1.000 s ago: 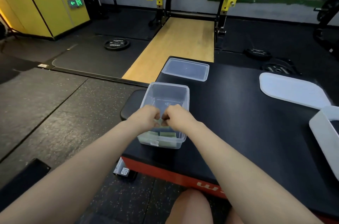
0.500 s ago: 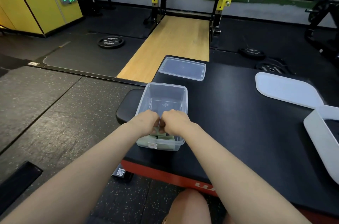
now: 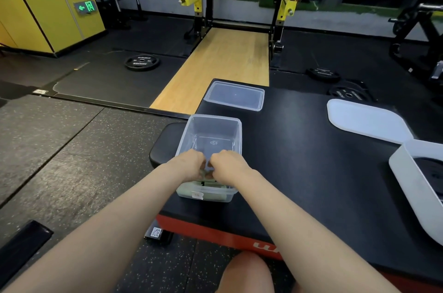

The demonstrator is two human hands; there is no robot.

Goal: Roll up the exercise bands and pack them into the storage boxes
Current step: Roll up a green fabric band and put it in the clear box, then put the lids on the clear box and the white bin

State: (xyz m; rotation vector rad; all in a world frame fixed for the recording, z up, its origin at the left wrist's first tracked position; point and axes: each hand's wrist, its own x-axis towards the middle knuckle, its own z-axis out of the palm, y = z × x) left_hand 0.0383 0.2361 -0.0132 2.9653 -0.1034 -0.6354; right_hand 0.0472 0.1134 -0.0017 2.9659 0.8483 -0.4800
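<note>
Fingers (image 3: 208,174) curled, grasp unclear; white box (image 3: 407,187) cropped.

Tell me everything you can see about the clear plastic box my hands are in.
The clear plastic box is a lidless rectangular tub of see-through plastic with a rolled rim and a small white sticker on its near wall. It stands upright at the left edge of the black platform. Pale green rolled bands fill its near end; the far end looks bare. The left hand and right hand reach in over the bands. A matching lid lies apart behind it.
</note>
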